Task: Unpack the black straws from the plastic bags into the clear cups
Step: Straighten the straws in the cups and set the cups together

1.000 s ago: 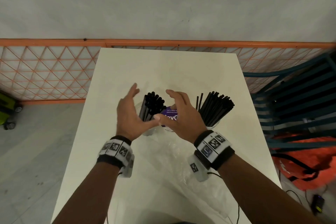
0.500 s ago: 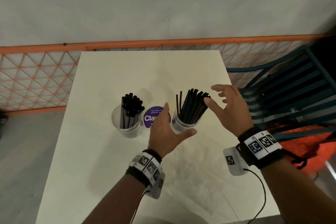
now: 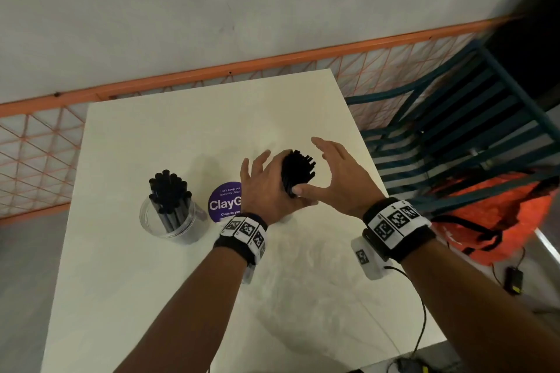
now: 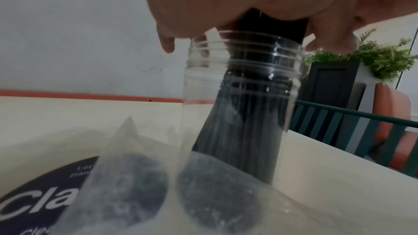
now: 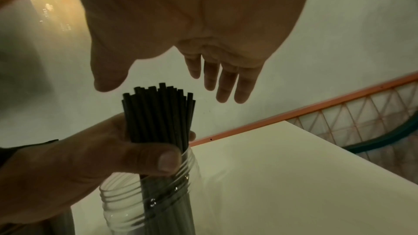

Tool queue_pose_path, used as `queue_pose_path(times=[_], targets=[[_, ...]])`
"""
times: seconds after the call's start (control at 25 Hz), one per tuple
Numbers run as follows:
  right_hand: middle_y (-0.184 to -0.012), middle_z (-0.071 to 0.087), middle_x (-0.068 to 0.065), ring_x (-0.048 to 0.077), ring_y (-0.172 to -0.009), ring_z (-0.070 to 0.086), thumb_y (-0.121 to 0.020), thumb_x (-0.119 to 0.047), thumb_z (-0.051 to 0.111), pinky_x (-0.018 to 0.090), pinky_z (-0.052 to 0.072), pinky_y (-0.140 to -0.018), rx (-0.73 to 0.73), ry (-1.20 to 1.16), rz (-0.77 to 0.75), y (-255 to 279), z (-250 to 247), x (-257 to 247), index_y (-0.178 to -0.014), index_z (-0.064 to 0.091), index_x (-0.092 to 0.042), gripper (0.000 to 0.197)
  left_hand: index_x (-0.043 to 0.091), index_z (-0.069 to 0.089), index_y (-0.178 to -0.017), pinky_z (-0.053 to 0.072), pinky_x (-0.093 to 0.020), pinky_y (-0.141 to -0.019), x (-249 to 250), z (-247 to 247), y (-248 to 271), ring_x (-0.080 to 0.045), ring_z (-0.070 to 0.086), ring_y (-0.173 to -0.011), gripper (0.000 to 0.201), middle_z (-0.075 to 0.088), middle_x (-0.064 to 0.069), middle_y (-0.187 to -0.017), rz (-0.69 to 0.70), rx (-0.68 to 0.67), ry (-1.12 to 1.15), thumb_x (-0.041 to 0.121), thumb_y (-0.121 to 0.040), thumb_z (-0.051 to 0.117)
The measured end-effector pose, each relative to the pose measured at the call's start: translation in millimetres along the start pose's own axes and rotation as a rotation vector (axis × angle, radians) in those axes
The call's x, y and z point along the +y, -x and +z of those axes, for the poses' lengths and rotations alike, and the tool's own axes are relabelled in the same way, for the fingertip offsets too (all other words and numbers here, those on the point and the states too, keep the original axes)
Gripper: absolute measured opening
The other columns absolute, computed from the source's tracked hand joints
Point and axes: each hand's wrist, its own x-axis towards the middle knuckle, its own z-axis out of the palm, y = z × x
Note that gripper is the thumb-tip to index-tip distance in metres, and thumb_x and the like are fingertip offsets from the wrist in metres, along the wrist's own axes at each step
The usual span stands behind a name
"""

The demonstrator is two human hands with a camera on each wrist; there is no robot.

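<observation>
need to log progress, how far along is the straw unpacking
Done: the left cup stands full of straws, untouched. In hand: the left hand grips the second bundle just above the right cup, its lower ends already inside; the right hand hovers open beside the tips. Left: letting go and settling that bundle. An empty-looking bag lies on the table; no packed straws show.

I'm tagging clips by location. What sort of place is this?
Probably an office pantry or cafe corner. A purple sticker on the white table reads "keep our pantries clean", clear cups hold black straws, and a slatted teal chair stands beside it.
</observation>
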Motion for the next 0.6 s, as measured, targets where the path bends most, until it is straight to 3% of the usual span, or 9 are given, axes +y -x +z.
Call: queue_pose_path(times=[0.16,0.28,0.36,0.44,0.6], targets=[[-0.156,0.029,-0.004,0.016,-0.142,0.03,-0.076,-0.071,0.06,0.037,0.035,-0.112,0.063,0.031,-0.129,-7,-1,-20,-0.151,0.021,-0.026,0.096,0.028,0.051,-0.134,0.022,-0.06,-0.118,3,6,3,-0.026,0.043,-0.138,0.086,0.063,0.009,-0.131,0.077,0.055,-0.057,0.076,-0.064,0.058],[-0.157,0.03,0.001,0.02,-0.141,0.03,-0.083,-0.069,0.052,0.038,0.032,-0.111,0.043,0.105,-0.129,-10,15,-27,-0.152,0.023,-0.022,0.088,0.022,0.058,-0.126,0.026,-0.061,-0.115,4,12,4,-0.03,0.048,-0.134,0.061,0.065,0.006,-0.124,0.107,0.109,-0.054,0.054,-0.074,0.058],[-0.154,0.034,0.003,0.024,-0.137,0.038,-0.087,-0.068,0.045,0.043,0.04,-0.108,0.015,0.118,-0.072,-10,30,-23,-0.15,0.027,-0.02,0.081,0.022,0.054,-0.132,0.023,-0.059,-0.117,7,12,2,-0.028,0.046,-0.135,0.059,0.062,0.005,-0.13,0.068,0.082,-0.068,0.045,-0.078,0.06],[-0.15,0.039,0.004,0.024,-0.131,0.045,-0.089,-0.066,0.044,0.043,0.045,-0.103,0.029,0.023,-0.02,-11,38,-15,-0.148,0.03,-0.02,0.075,0.026,0.048,-0.138,0.02,-0.057,-0.119,10,10,0,-0.027,0.042,-0.137,0.064,0.058,0.007,-0.135,0.061,0.05,-0.094,0.046,-0.079,0.06],[-0.151,0.037,0.004,0.025,-0.133,0.042,-0.081,-0.075,0.046,0.045,0.046,-0.101,0.041,0.05,-0.004,-12,37,-8,-0.15,0.023,-0.023,0.089,0.031,0.047,-0.137,0.015,-0.056,-0.12,9,5,-2,-0.023,0.037,-0.14,0.068,0.057,0.011,-0.136,0.033,0.002,-0.035,0.05,-0.075,0.066]])
